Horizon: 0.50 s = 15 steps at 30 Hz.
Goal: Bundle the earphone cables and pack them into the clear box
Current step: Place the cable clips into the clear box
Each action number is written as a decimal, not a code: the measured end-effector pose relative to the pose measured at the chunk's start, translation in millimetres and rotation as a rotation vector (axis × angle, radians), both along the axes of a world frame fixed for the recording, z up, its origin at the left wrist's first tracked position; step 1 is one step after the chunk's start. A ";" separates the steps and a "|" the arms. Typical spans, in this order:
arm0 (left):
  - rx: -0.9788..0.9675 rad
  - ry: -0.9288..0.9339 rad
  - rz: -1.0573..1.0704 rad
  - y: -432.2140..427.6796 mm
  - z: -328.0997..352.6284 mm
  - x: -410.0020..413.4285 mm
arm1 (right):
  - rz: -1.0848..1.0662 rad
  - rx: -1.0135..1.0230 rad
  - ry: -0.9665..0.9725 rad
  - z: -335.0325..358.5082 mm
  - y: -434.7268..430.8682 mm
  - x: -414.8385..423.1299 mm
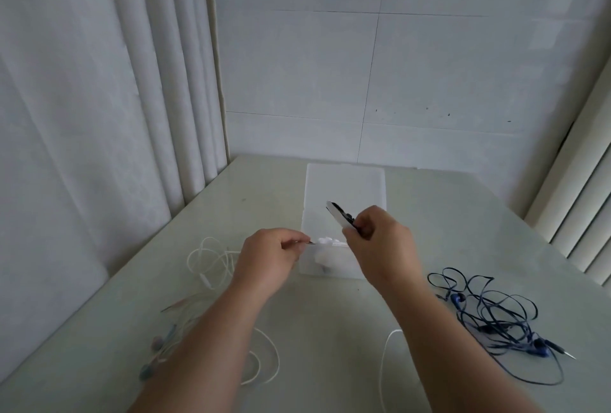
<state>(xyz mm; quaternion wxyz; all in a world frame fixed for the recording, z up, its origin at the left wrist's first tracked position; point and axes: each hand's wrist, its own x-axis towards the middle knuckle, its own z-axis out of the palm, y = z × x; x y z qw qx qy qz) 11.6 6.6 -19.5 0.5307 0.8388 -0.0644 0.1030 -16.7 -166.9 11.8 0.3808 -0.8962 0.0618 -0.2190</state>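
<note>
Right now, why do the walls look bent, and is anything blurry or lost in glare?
Head view: the wide-angle lens bows the curtain folds and wall lines near the edges. Light is soft and flat, with no harsh glare. The clear box nearly fades into the pale table; the pastel earphones at lower left are smeared, while the blue earphones stay crisp.

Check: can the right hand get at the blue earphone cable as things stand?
Probably not yet: the right hand is closed on a black-and-white strip. The path looks free, though; the blue earphone cable lies loose on the table beside that forearm, uncovered.
</note>
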 end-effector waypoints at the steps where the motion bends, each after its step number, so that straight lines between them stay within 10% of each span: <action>1: 0.004 -0.002 -0.004 -0.3 -0.5 0.7 | -0.020 -0.090 -0.003 -1.5 3.7 1.8; 5: 0.026 -0.016 -0.007 -0.7 -2.9 2.9 | 0.040 -0.397 0.008 -7.6 12.2 5.9; 15: 0.290 -0.297 -0.034 -20.9 9.8 -26.8 | 0.082 0.062 -0.003 12.1 -12.5 -7.6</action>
